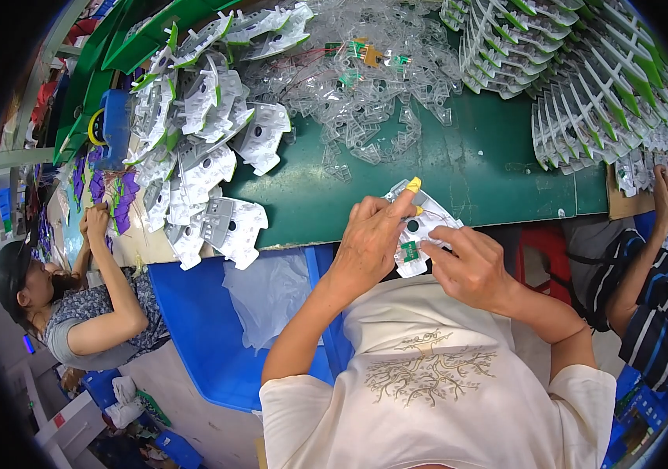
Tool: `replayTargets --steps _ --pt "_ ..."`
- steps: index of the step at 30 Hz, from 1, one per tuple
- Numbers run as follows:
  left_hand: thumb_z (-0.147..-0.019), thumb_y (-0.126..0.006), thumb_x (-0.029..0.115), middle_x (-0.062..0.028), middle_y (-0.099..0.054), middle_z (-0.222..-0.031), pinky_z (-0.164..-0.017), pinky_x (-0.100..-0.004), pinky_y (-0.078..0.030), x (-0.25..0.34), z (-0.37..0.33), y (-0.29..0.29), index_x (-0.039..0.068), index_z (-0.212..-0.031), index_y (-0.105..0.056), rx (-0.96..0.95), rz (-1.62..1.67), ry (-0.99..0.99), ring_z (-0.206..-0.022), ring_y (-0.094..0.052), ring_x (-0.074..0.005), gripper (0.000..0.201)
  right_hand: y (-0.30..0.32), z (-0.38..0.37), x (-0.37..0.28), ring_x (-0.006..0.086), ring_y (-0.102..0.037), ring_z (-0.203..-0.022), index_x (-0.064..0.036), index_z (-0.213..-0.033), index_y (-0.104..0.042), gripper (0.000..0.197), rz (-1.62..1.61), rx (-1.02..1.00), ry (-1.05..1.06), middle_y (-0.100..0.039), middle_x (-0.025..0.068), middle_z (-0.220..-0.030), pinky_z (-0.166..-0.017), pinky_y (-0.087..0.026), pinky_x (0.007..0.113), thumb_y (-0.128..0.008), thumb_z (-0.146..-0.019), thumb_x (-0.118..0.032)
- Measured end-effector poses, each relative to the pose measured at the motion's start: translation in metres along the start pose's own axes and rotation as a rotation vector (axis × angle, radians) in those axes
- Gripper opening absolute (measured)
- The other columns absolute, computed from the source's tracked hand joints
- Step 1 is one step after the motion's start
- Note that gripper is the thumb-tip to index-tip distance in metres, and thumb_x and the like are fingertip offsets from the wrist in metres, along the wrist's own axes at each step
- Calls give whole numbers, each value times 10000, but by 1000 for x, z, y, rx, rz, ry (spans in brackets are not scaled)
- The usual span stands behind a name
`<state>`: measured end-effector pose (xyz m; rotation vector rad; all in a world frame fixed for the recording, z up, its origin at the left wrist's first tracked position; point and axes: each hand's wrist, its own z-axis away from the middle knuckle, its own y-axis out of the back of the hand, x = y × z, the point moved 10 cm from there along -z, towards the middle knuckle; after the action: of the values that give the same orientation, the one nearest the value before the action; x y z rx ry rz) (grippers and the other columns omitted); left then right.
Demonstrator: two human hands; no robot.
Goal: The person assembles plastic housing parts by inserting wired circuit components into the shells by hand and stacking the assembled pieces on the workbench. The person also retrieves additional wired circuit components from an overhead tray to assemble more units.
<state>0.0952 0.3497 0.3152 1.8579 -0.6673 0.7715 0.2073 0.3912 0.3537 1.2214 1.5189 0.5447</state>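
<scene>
My left hand (369, 238) and my right hand (471, 266) hold one clear plastic blister shell (421, 227) between them, just in front of the green table's near edge. Yellow finger covers sit on my left fingertips, pressed on the shell's top. A small green circuit board (410, 250) lies in the shell, with my right fingers touching beside it. A dark round hole shows in the shell's middle.
The green table (475, 168) carries a heap of white blister shells (201, 133) at left, clear loose pieces (365, 78) in the middle and fanned stacks (584, 86) at right. Blue bins (209, 328) stand below. A person works on each side.
</scene>
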Motion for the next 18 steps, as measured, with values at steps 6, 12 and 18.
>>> replayTargets --steps 6,12,18 --pt "-827 -551 -130 -105 -704 -1103 -881 -397 -421 -3 1 3 12 -1460 -412 -16 43 27 -962 -562 -289 664 23 21 49 228 -615 -589 -3 -1049 -629 304 -178 132 -290 -641 106 -734 -537 -506 324 -668 -752 50" --pt "-847 -618 -92 -136 -710 -992 -779 -395 -476 10 -2 12 -19 -1234 -599 156 61 -44 -844 -614 -304 394 0 48 73 153 -649 -610 -26 -1065 -547 225 -452 197 -536 -649 94 -730 -536 -491 297 -624 -860 27" --pt "-834 -678 -70 -142 -703 -978 -758 -387 -493 15 -11 23 -19 -1121 -642 280 -35 -42 -844 -619 -316 294 55 78 141 27 -487 -595 -14 -1068 -547 192 -290 510 -694 -537 -12 -682 -530 -406 211 -584 -893 53"
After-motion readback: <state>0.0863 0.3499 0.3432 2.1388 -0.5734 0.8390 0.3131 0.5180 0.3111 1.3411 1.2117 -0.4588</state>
